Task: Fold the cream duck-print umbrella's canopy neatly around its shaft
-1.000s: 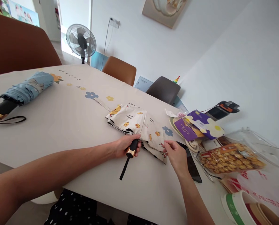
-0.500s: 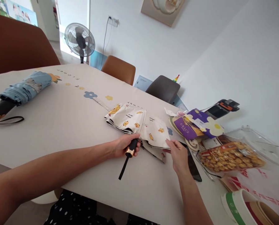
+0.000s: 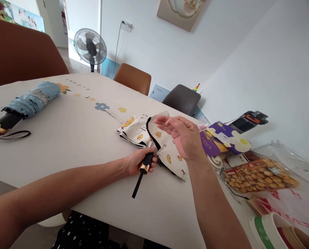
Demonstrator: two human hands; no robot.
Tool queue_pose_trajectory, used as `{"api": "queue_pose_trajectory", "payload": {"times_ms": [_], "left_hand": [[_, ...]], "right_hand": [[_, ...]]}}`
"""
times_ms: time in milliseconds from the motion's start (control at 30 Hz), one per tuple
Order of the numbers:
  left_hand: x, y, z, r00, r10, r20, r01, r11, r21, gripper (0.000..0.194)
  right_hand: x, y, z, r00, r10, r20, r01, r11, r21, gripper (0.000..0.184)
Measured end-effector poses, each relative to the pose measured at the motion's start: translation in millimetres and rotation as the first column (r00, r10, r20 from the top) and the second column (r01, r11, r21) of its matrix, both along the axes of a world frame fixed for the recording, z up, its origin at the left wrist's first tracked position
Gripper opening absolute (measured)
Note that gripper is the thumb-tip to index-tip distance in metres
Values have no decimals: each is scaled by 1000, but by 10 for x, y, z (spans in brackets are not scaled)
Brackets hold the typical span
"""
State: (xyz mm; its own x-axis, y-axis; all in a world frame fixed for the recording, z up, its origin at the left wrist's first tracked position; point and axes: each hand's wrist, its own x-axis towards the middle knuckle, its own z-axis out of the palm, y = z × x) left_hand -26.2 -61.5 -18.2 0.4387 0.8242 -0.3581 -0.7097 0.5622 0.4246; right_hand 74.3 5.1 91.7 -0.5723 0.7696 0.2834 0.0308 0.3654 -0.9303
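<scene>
A folding umbrella with cream fabric and small yellow prints (image 3: 138, 131) lies on the white table (image 3: 73, 138). My left hand (image 3: 138, 160) is closed round its black handle with the gold ring, and a black wrist strap trails toward me. My right hand (image 3: 182, 135) is raised above the canopy, pinching the edge of one fabric panel and lifting it so the black lining shows.
A folded blue umbrella (image 3: 27, 103) lies at the far left. At the right are a purple box (image 3: 221, 140), a bag of snacks (image 3: 258, 174), a clear plastic lid (image 3: 286, 155) and stacked bowls (image 3: 273, 231). Chairs (image 3: 133, 77) and a fan (image 3: 90, 46) stand beyond the table.
My right hand has risen from the table near the canopy's lower edge, pulling a fabric panel up and over to the left. My left hand stays on the handle.
</scene>
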Motion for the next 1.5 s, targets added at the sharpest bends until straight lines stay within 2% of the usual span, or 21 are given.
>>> {"api": "queue_pose_trajectory", "payload": {"times_ms": [133, 233, 367, 500, 600, 767, 1000, 1233, 1367, 1500], "left_hand": [[-5, 13, -11, 999, 0, 32, 1, 1000, -10, 22], [1, 25, -24, 999, -3, 32, 3, 1000, -17, 22], [2, 30, -30, 1000, 13, -16, -13, 1000, 12, 21], [-5, 26, -19, 999, 20, -25, -19, 999, 28, 22], [-4, 21, -1, 1000, 16, -19, -16, 1000, 13, 25], [17, 7, 36, 996, 16, -91, -16, 1000, 2, 25], [16, 4, 31, 996, -9, -88, 11, 1000, 23, 19], [32, 13, 24, 990, 44, -137, -36, 997, 61, 14], [33, 13, 21, 992, 45, -118, -39, 998, 47, 16], [34, 10, 34, 989, 47, -140, -42, 999, 33, 18]], "right_hand": [[147, 43, -181, 989, -145, 3, 145, 989, 23, 22], [337, 91, -405, 934, -285, 214, 266, 957, 112, 24], [395, 19, -664, 825, -287, 487, 204, 955, 217, 28], [298, -37, -798, 747, -283, 602, 153, 954, 258, 28], [263, -18, -811, 715, -347, 607, 172, 929, 329, 25], [262, 33, -751, 780, -365, 508, 200, 915, 351, 22], [144, 70, -747, 790, -232, 568, 73, 955, 288, 26], [147, 81, -759, 787, -224, 575, 79, 961, 266, 25], [104, 98, -776, 762, -364, 536, 182, 914, 363, 14], [26, 80, -751, 736, -383, 558, 72, 864, 498, 18]]}}
